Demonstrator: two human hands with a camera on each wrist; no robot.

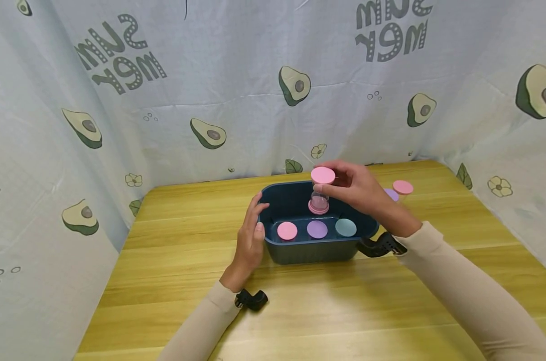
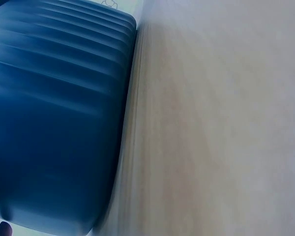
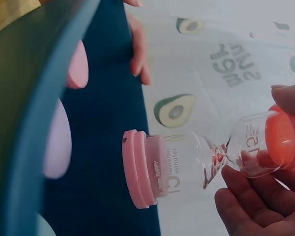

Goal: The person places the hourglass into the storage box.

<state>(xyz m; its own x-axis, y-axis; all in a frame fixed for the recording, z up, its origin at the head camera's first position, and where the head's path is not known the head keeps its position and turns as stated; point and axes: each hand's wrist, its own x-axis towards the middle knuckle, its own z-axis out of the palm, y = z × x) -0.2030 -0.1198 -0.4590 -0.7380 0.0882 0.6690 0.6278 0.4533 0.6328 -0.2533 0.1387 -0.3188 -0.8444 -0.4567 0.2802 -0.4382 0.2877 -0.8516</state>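
My right hand [image 1: 358,189] grips a pink-capped sandglass [image 1: 322,176] by its upper end, over the dark blue bin [image 1: 309,253]. In the right wrist view the sandglass [image 3: 174,164] shows clear bulbs, pink powder and a printed "15 minutes". Its lower cap is over the bin's far part; whether it touches the floor I cannot tell. Along the bin's near side stand a pink cap [image 1: 287,230], a purple cap [image 1: 317,229] and a light blue cap [image 1: 346,227]. My left hand [image 1: 248,243] rests against the bin's left end, fingers extended at the rim.
On the wooden table [image 1: 187,240], right of the bin and partly behind my right wrist, stand a purple-capped item [image 1: 392,194] and a pink-capped one [image 1: 403,187]. A white curtain [image 1: 246,65] printed with avocados hangs behind the table.
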